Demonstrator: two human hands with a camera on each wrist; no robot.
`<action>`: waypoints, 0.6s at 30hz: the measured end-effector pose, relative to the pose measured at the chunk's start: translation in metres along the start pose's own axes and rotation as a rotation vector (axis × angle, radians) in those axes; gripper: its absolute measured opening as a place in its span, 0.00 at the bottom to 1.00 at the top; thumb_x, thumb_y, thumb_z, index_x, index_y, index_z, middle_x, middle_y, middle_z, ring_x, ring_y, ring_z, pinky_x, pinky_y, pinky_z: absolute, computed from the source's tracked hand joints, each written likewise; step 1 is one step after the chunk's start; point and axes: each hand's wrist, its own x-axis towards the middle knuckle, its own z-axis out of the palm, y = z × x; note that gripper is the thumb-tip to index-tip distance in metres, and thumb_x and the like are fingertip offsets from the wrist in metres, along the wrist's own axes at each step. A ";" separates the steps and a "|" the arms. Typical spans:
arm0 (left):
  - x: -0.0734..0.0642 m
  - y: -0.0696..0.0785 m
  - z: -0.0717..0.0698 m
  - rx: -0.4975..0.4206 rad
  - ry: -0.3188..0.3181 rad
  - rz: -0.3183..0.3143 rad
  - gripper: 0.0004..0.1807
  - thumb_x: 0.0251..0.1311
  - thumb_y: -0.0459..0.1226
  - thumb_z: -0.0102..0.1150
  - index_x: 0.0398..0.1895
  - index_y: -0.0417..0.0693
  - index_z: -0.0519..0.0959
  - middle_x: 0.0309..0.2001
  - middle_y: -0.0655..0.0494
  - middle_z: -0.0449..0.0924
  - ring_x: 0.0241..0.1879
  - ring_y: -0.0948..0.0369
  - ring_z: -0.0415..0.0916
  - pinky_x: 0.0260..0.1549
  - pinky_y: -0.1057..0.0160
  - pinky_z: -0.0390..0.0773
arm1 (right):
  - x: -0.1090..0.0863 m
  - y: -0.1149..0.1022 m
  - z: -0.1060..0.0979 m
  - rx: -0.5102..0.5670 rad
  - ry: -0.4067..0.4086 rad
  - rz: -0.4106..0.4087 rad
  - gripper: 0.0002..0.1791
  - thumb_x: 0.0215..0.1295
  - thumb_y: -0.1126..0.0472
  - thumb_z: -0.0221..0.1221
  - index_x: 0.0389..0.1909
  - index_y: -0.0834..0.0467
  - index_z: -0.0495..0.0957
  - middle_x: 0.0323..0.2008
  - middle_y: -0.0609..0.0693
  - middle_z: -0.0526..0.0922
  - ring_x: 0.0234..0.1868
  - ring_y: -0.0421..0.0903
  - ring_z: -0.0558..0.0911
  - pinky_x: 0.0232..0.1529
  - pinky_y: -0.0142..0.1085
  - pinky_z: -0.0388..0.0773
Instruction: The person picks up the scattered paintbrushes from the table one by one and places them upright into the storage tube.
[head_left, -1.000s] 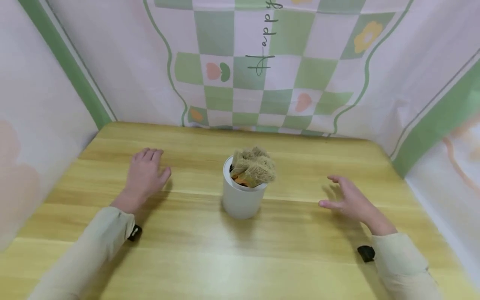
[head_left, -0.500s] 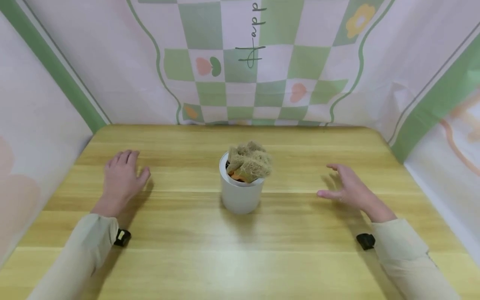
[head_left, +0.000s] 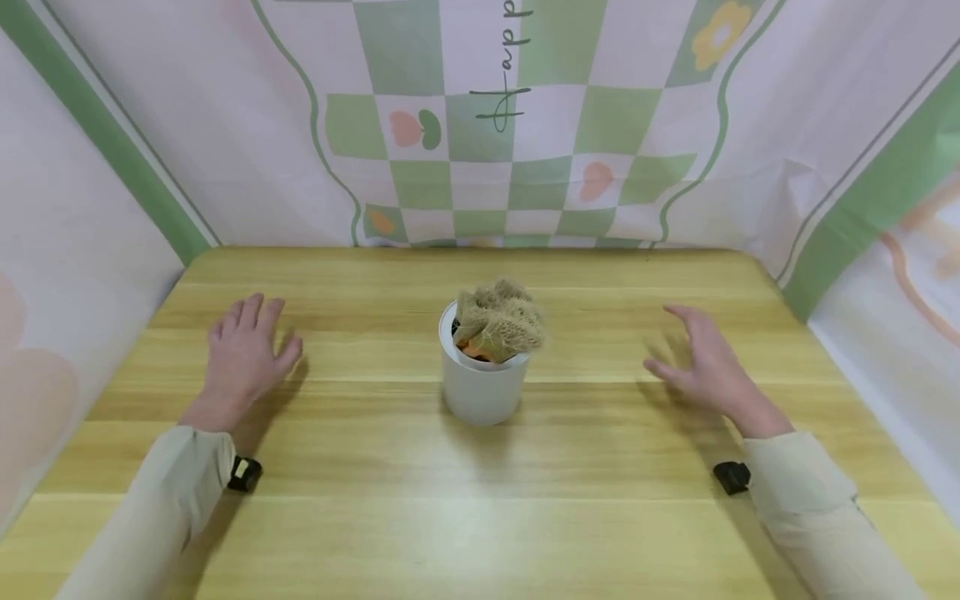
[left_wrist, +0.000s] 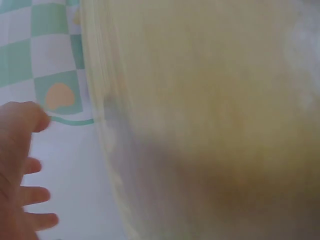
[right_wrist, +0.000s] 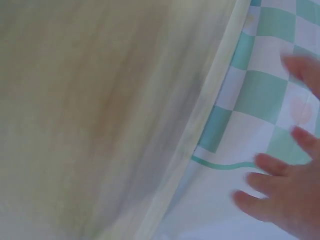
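Between the two hands, in the head view, stands an upright white cylindrical container [head_left: 482, 393]. Out of its top bulges a tan, mesh-like, fibrous bundle [head_left: 504, 321], with something orange and dark partly hidden beneath it. The left hand [head_left: 243, 354] is off to the container's left, fingers spread and holding nothing. On the other side the right hand [head_left: 705, 367] has its thumb and index finger apart, and it too holds nothing. Neither hand touches the container. Both wrist views show bare, loosely extended fingers.
All this is on a light wooden table [head_left: 480, 517] with rounded far corners. Behind it hangs a curtain [head_left: 420, 192] with green and white checks, and pale cloth walls close in both sides. A black wrist device [head_left: 245, 474] sits at the left cuff, another [head_left: 732, 477] at the right.
The left hand has moved left, away from the container. The right thumb and fingers have shifted slightly outward and up. The container stays put while the head view shifts a little.
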 end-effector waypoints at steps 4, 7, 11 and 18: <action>-0.004 -0.008 0.001 0.043 -0.161 -0.032 0.41 0.68 0.58 0.39 0.76 0.44 0.46 0.75 0.32 0.35 0.72 0.29 0.32 0.61 0.23 0.40 | 0.008 0.001 0.002 -0.027 0.122 -0.040 0.43 0.55 0.59 0.65 0.69 0.66 0.56 0.67 0.76 0.56 0.69 0.77 0.52 0.60 0.74 0.50; -0.009 -0.013 0.002 0.052 -0.207 -0.051 0.43 0.68 0.62 0.33 0.77 0.46 0.43 0.75 0.32 0.31 0.72 0.29 0.28 0.60 0.22 0.35 | 0.013 -0.001 0.003 -0.089 0.063 0.030 0.44 0.61 0.46 0.60 0.73 0.58 0.53 0.72 0.75 0.44 0.72 0.77 0.38 0.60 0.78 0.38; -0.015 -0.016 0.000 0.049 -0.232 -0.056 0.45 0.67 0.65 0.29 0.77 0.45 0.41 0.75 0.32 0.29 0.72 0.29 0.25 0.59 0.21 0.33 | 0.017 -0.005 0.005 -0.176 -0.063 0.083 0.43 0.67 0.37 0.48 0.76 0.52 0.46 0.74 0.71 0.30 0.72 0.73 0.26 0.61 0.77 0.29; -0.024 -0.021 -0.004 0.039 -0.248 -0.075 0.46 0.66 0.67 0.26 0.77 0.47 0.39 0.76 0.34 0.26 0.72 0.30 0.22 0.59 0.21 0.30 | 0.024 -0.008 0.010 -0.232 -0.234 0.121 0.42 0.70 0.34 0.37 0.77 0.54 0.42 0.73 0.68 0.21 0.70 0.68 0.16 0.58 0.77 0.21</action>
